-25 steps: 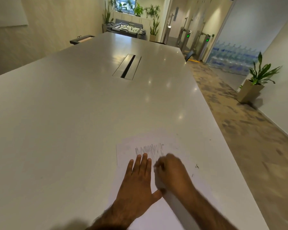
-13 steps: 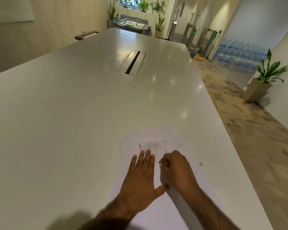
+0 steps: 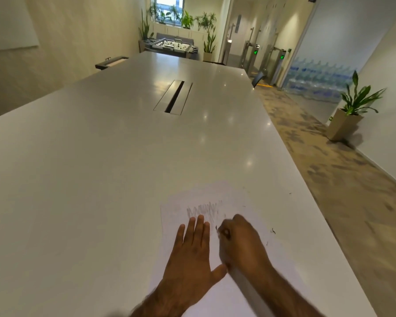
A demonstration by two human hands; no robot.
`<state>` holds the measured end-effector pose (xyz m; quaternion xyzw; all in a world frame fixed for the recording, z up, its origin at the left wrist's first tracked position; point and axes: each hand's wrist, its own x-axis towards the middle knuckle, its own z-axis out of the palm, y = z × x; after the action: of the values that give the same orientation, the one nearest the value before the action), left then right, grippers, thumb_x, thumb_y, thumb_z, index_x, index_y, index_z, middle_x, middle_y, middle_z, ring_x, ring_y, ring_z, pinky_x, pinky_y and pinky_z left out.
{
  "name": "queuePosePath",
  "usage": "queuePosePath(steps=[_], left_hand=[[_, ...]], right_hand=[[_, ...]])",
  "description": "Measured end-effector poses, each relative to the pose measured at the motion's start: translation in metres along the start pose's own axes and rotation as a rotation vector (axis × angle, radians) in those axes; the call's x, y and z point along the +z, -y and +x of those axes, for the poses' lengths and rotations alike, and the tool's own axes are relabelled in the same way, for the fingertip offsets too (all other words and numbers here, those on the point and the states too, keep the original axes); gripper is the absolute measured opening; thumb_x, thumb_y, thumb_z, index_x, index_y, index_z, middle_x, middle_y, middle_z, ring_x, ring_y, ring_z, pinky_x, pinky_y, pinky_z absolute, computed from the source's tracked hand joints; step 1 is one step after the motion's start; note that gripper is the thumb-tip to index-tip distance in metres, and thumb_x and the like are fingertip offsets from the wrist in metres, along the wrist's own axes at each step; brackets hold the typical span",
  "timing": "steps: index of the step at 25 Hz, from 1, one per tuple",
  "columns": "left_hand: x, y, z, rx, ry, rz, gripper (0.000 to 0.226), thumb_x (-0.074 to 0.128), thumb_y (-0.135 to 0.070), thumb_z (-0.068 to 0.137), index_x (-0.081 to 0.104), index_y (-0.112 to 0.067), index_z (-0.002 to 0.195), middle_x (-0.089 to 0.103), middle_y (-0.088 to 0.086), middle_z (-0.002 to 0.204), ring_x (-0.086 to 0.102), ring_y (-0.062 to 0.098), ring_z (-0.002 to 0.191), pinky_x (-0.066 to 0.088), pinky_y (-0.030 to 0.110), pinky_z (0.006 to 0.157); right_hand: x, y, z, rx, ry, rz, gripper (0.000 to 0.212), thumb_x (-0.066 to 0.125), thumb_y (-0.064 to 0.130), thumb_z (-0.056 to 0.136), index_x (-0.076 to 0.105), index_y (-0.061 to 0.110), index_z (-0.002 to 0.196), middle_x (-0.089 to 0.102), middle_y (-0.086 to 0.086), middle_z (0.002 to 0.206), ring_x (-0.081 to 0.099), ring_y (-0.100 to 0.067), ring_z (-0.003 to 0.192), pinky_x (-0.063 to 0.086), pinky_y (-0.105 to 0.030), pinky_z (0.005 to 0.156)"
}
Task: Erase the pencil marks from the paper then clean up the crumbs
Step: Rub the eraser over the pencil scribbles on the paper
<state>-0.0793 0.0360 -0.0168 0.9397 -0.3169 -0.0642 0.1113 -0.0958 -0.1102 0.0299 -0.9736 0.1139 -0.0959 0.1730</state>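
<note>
White paper [image 3: 236,196] at near end of table [image 3: 101,179]; grey pencil marks [image 3: 202,210] at its far part. Left hand [image 3: 192,259] flat, pressing the paper. Right hand [image 3: 240,243] curled, pinching small pale eraser [image 3: 225,232]. Dark crumbs [image 3: 272,231] lie to the right.

I've got a single head-worn wide-angle view, up over the near end of the white table [image 3: 101,179], facing forward and down its length, left hand [image 3: 190,259] and right hand [image 3: 242,243] close below at the bottom edge.

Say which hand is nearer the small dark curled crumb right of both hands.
Right. The right hand sits just left of the dark crumb; the left hand lies flat on the white paper, farther left.
</note>
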Motion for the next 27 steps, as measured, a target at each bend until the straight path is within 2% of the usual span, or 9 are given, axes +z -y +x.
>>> queuePosePath(steps=[3, 5, 8, 11, 14, 18, 23, 25, 27], left_hand=[[-0.006, 0.000, 0.000, -0.026, 0.025, 0.044, 0.103, 0.007, -0.089, 0.087, -0.020, -0.018, 0.158, -0.032, 0.005, 0.163, -0.025, 0.029, 0.153, -0.010, 0.051, 0.124], [-0.011, -0.003, -0.003, -0.039, 0.033, 0.079, 0.103, 0.001, -0.089, 0.084, -0.031, -0.020, 0.152, -0.041, 0.002, 0.159, -0.034, 0.026, 0.149, -0.014, 0.050, 0.124], [-0.007, -0.003, -0.003, -0.026, 0.001, 0.022, 0.104, 0.011, -0.088, 0.090, -0.015, -0.015, 0.161, -0.030, 0.006, 0.164, -0.024, 0.029, 0.153, -0.011, 0.048, 0.124], [-0.002, -0.001, -0.002, -0.022, -0.029, -0.022, 0.104, 0.020, -0.087, 0.091, 0.024, -0.010, 0.161, 0.008, 0.013, 0.169, 0.017, 0.036, 0.155, 0.009, 0.049, 0.120], [-0.002, 0.001, -0.002, -0.027, 0.011, 0.024, 0.107, 0.007, -0.089, 0.088, -0.018, -0.016, 0.160, -0.032, 0.004, 0.163, -0.025, 0.029, 0.153, -0.010, 0.049, 0.126], [-0.006, -0.003, -0.004, -0.019, -0.024, 0.049, 0.105, 0.006, -0.089, 0.088, -0.022, -0.016, 0.159, -0.035, 0.004, 0.162, -0.030, 0.027, 0.151, -0.012, 0.049, 0.125], [0.005, 0.002, -0.001, 0.007, 0.011, 0.027, 0.098, 0.024, -0.082, 0.095, 0.050, -0.004, 0.149, 0.039, 0.017, 0.159, 0.043, 0.036, 0.143, 0.021, 0.049, 0.111], [0.003, 0.003, -0.001, 0.002, 0.010, -0.005, 0.102, 0.023, -0.086, 0.092, 0.039, -0.007, 0.156, 0.027, 0.015, 0.165, 0.030, 0.035, 0.150, 0.014, 0.049, 0.116], [0.001, 0.000, 0.000, -0.020, -0.052, 0.069, 0.109, 0.006, -0.091, 0.086, -0.002, -0.015, 0.163, -0.015, 0.007, 0.168, -0.010, 0.031, 0.156, -0.007, 0.049, 0.122]], right_hand=[[-0.002, -0.006, 0.056, 0.028, -0.026, -0.051, 0.014, 0.064, 0.005, 0.089, 0.072, 0.014, 0.081, 0.063, -0.003, 0.084, 0.064, -0.016, 0.071, 0.051, -0.023, 0.065], [-0.006, -0.011, 0.078, 0.050, 0.011, 0.019, 0.015, 0.064, 0.003, 0.087, 0.076, 0.012, 0.082, 0.071, -0.006, 0.086, 0.067, -0.017, 0.073, 0.054, -0.024, 0.069], [-0.003, -0.012, 0.044, 0.082, -0.019, 0.019, 0.015, 0.066, 0.010, 0.088, 0.076, 0.017, 0.081, 0.069, 0.000, 0.082, 0.064, -0.011, 0.067, 0.055, -0.021, 0.067], [0.000, -0.006, 0.007, 0.060, -0.032, 0.015, 0.013, 0.065, 0.013, 0.090, 0.070, 0.018, 0.078, 0.059, 0.002, 0.079, 0.060, -0.011, 0.067, 0.050, -0.023, 0.062], [-0.003, -0.009, 0.059, 0.042, 0.001, -0.059, 0.014, 0.062, 0.001, 0.086, 0.067, 0.010, 0.077, 0.058, -0.003, 0.083, 0.062, -0.019, 0.072, 0.044, -0.025, 0.061], [-0.007, -0.019, 0.076, 0.058, 0.008, -0.003, 0.015, 0.063, 0.003, 0.084, 0.073, 0.012, 0.080, 0.066, -0.004, 0.084, 0.066, -0.019, 0.073, 0.056, -0.030, 0.068], [0.001, -0.006, 0.003, 0.021, -0.008, -0.027, 0.013, 0.065, 0.008, 0.087, 0.065, 0.016, 0.077, 0.053, 0.003, 0.079, 0.058, -0.014, 0.071, 0.044, -0.023, 0.060], [0.003, -0.007, 0.036, 0.002, -0.034, -0.060, 0.012, 0.065, 0.006, 0.087, 0.066, 0.012, 0.077, 0.055, -0.001, 0.080, 0.061, -0.018, 0.072, 0.051, -0.027, 0.063], [0.001, -0.008, 0.068, 0.012, -0.017, -0.025, 0.009, 0.063, 0.004, 0.088, 0.069, 0.008, 0.082, 0.057, -0.004, 0.084, 0.063, -0.021, 0.076, 0.055, -0.031, 0.070]])
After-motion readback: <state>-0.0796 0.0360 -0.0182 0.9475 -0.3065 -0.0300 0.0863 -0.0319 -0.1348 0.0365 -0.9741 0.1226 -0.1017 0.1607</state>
